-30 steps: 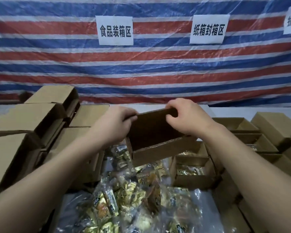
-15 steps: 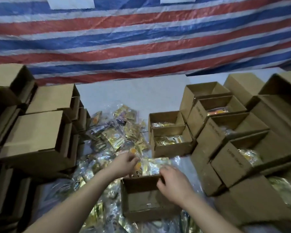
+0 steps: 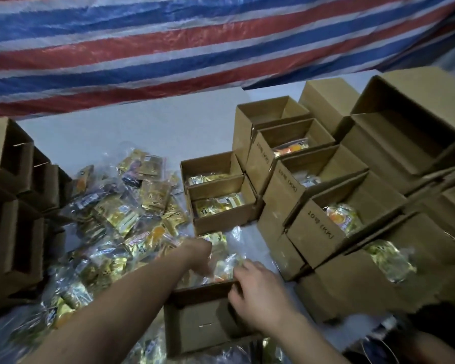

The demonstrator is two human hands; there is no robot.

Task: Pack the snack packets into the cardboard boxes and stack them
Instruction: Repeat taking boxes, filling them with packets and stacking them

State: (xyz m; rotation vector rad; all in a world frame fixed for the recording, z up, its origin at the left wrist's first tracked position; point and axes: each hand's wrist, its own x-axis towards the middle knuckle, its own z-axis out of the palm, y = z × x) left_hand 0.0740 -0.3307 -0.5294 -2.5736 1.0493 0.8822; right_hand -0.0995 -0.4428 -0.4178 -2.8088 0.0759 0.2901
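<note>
A small open cardboard box [image 3: 195,327] stands near me on the heap of gold and orange snack packets [image 3: 121,219]. My right hand [image 3: 258,292] grips the box's far rim, fingers curled over the edge. Just past that rim, my left hand [image 3: 197,254] reaches down among the packets; its fingertips are buried there and I cannot see whether they hold one. The inside of the box looks dark, and no packet shows in it.
Two open boxes with packets [image 3: 221,222] stand in the middle. A stepped stack of open boxes [image 3: 315,232], several holding packets, fills the right. Empty boxes [image 3: 11,232] are piled on their sides at left. White tabletop [image 3: 132,127] and a striped tarp [image 3: 168,48] lie behind.
The box came down from chest height onto the packet heap. The view tilted down and right. My left hand left the box and moved into the packets; my right hand stays on the rim.
</note>
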